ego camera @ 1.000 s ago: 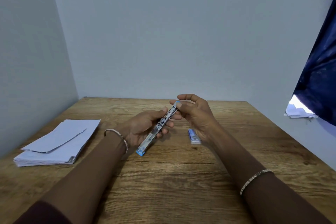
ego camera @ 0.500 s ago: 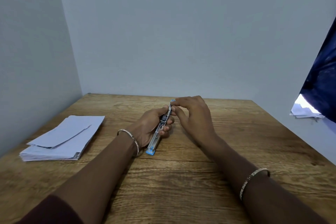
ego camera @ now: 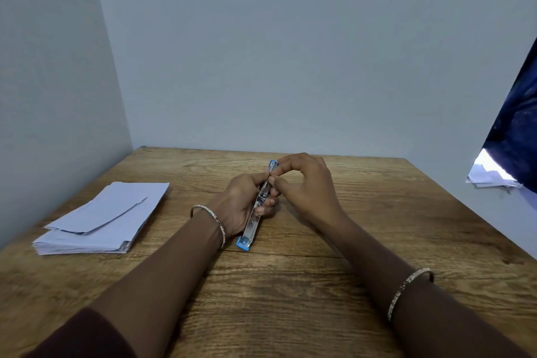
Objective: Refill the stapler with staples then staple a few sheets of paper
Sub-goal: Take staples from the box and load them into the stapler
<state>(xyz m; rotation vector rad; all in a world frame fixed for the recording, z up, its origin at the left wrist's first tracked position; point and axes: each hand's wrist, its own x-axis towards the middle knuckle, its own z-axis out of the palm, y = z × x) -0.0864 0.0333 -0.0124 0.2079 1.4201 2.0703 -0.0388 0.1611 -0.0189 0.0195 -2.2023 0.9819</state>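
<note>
A slim metal stapler [ego camera: 252, 224] with blue ends is unfolded into one long strip near the middle of the wooden table [ego camera: 290, 299]. My left hand [ego camera: 242, 202] grips it around its hinge, near end resting close to the tabletop. My right hand [ego camera: 305, 186] pinches the stapler's far part with thumb and forefinger, just below the blue far tip. Whether staples are between those fingers is hidden. A stack of white paper sheets [ego camera: 101, 221] lies to the left. The staple box seen earlier is hidden behind my right hand.
Grey walls close the table at the left and back. At the far right a dark blue curtain [ego camera: 514, 125] hangs over some white papers [ego camera: 491, 174] beyond the table edge. Bangles sit on both wrists.
The stapler has swung from a slant to nearly straight away from me and sunk toward the table. My right hand now covers the small blue staple box. The camera has tilted down slightly.
</note>
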